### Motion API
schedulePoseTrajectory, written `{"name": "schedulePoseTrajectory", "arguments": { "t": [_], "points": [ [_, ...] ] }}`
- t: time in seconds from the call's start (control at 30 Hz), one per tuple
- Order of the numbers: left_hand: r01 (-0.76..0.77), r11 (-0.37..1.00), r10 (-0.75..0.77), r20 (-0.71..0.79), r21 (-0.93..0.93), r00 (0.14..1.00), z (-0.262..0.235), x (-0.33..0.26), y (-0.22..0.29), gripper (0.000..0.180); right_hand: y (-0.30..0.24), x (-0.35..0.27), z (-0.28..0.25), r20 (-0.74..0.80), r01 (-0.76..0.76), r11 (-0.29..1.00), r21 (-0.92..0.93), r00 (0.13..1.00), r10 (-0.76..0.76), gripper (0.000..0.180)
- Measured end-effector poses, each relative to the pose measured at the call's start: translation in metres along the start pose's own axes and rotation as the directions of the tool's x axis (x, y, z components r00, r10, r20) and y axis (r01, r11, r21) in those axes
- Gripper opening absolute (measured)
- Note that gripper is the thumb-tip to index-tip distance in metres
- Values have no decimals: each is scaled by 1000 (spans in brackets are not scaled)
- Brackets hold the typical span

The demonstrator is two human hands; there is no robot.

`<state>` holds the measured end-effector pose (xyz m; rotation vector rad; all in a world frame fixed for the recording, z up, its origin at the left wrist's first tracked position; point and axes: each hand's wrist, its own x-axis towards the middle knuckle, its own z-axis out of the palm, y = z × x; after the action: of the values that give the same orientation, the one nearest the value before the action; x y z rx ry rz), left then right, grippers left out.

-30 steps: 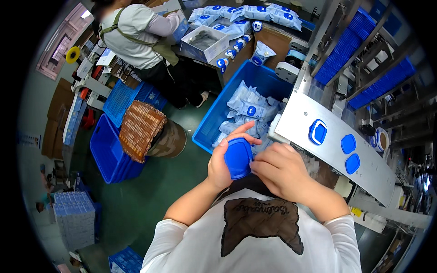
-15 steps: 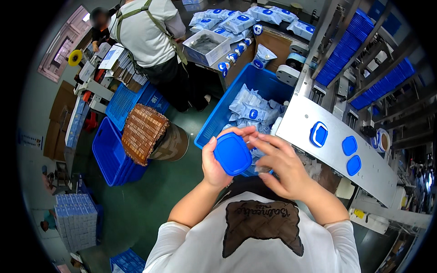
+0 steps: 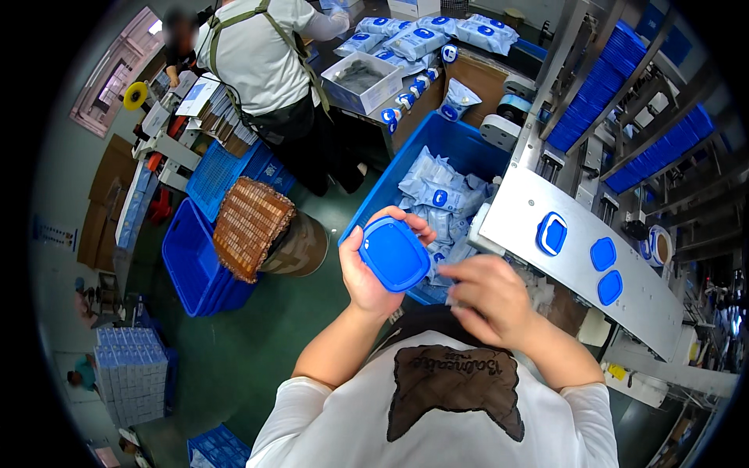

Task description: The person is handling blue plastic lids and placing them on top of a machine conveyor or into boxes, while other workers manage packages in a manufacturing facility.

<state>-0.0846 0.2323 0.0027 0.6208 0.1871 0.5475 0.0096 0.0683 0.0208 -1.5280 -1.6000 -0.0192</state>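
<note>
We see a rounded blue plastic lid point(image 3: 394, 253) held up in front of the chest, its flat face turned toward the camera. Our left hand point(image 3: 374, 269) grips it from behind and from the left, the thumb lying along its left edge and the fingers point(image 3: 411, 222) curled over its top rim, so the fingers are closed on the lid. Our right hand point(image 3: 488, 300) sits just beside the lid, low and to the right, its fingers bent inward in a loose curl; we cannot tell whether they hold anything.

Behind the lid stands a large blue plastic bin point(image 3: 460, 140) filled with pale, soft wipe packs point(image 3: 441, 191). To the right runs a slanted grey metal surface point(image 3: 530, 210) that carries three more blue lids point(image 3: 552, 234). To the left, on the green floor point(image 3: 257, 343), a brown woven basket point(image 3: 250, 226) leans against a stack of blue crates point(image 3: 187, 257). Farther off, another person in a white shirt and dark apron point(image 3: 261, 58) stands at a bench loaded with more packs point(image 3: 425, 35).
</note>
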Motion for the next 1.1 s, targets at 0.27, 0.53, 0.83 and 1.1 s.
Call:
{"name": "schedulePoseTrajectory", "arguments": {
  "t": [0.27, 0.53, 0.83, 1.1],
  "points": [
    [-3, 998, 3, -1, 60, 1000, 5, -2, -3, 49, -3, 19, 7, -115, -139, 983, -116, 985, 126, 29],
    [20, 989, -18, -15, 146, 1000, -5, 5, -6, 48, 9, -1, -26, -360, -272, 933, 236, 867, 344, 19],
    [363, 927, -364, 2, -90, 931, -3, 23, -26, 66, 43, -63, -50, -246, -472, 695, 543, 701, 669, 32],
    [465, 860, -480, 25, 209, 877, -7, 53, -63, 53, 44, -111, -84, -166, -436, 408, 802, 494, 853, 75]
  ]
}}
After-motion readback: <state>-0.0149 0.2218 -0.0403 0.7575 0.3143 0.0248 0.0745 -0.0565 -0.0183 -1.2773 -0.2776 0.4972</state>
